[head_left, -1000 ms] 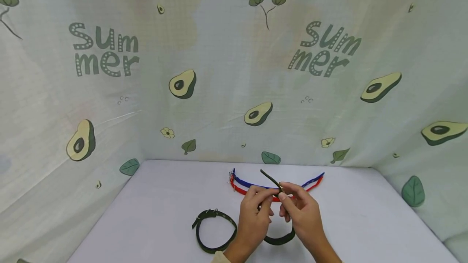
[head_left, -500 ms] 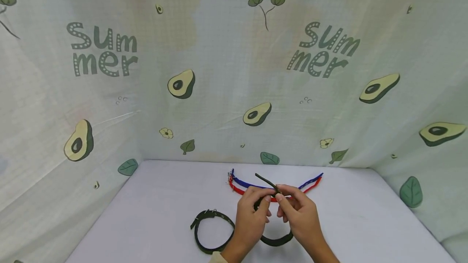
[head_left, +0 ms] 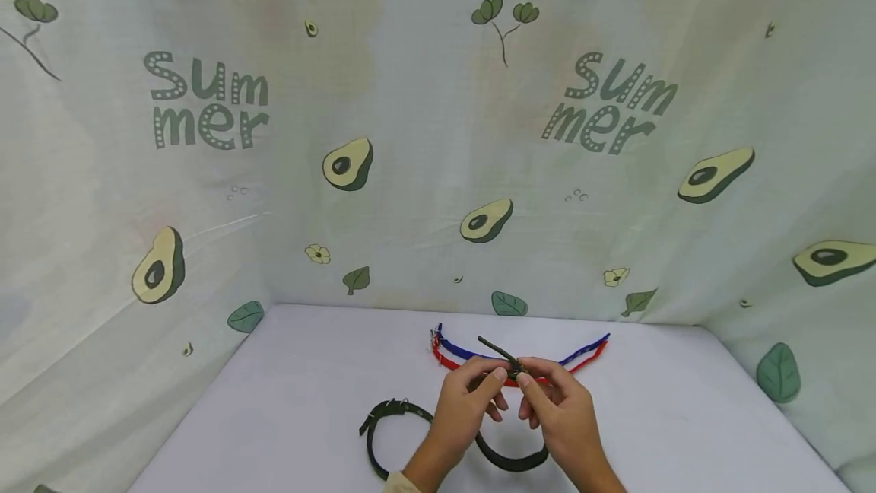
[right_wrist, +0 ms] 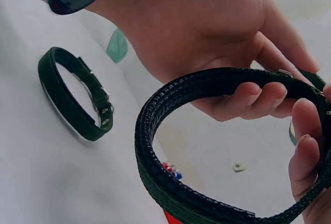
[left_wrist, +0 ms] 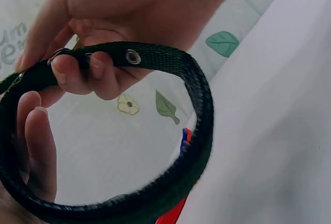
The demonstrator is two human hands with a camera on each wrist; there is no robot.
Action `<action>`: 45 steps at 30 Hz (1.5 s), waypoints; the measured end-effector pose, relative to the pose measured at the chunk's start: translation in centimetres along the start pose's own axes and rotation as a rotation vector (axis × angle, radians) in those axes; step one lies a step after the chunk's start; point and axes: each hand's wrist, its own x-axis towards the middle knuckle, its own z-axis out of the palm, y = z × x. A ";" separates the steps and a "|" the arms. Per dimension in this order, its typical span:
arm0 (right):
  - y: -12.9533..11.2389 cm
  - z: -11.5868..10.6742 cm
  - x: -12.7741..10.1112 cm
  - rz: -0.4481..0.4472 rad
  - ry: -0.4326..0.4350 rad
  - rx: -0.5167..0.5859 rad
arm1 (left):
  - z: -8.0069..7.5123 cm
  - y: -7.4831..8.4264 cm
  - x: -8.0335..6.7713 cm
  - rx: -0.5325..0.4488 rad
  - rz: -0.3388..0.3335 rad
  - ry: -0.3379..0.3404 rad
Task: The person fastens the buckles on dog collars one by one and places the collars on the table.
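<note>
Two hands meeting low in the centre of the head view, sharing one dark green collar (head_left: pixel 509 461). Left hand (head_left: pixel 465 409) pinching the strap near a metal eyelet (left_wrist: pixel 133 57), fingers curled round the webbing. Right hand (head_left: pixel 557 409) likewise curled round the same strap, fingertips against the left hand's, near the buckle end. Loop of the collar hanging below both hands, raised off the white table (head_left: pixel 684 417); free tip of the strap poking up and left above the fingertips.

Woven webbing by the look of it: likely light, soft and floppy, ribbed enough not to slip, not fragile. Best gripped close to the buckle and the eyelets, since the loose loop would sag and twist elsewhere.

Lower left of the hands, flat on the table: second dark collar (head_left: pixel 383 432), closed into a ring. Farther back, past the fingers: blue collar (head_left: pixel 455 344) and red collar (head_left: pixel 448 357) lying together in a shallow curve. Beyond, filling the upper frame: pale backdrop cloth (head_left: pixel 411 97) printed with avocados and the word "Summer".
</note>
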 end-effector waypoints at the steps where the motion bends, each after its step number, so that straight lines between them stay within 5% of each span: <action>1: 0.1 0.1 -0.1 -0.005 -0.002 0.004 | -0.2 0.0 0.1 -0.019 -0.028 -0.001; 6: 0.5 0.6 -0.1 -0.022 -0.026 0.029 | -0.8 0.1 0.3 -0.077 -0.102 0.023; 19: 0.3 0.6 -0.1 -0.009 -0.086 0.056 | -0.2 -0.1 0.2 -0.122 -0.141 0.106; 45: -0.3 -0.3 -0.1 -0.054 -0.103 0.031 | 0.2 0.4 0.2 -0.138 -0.112 0.096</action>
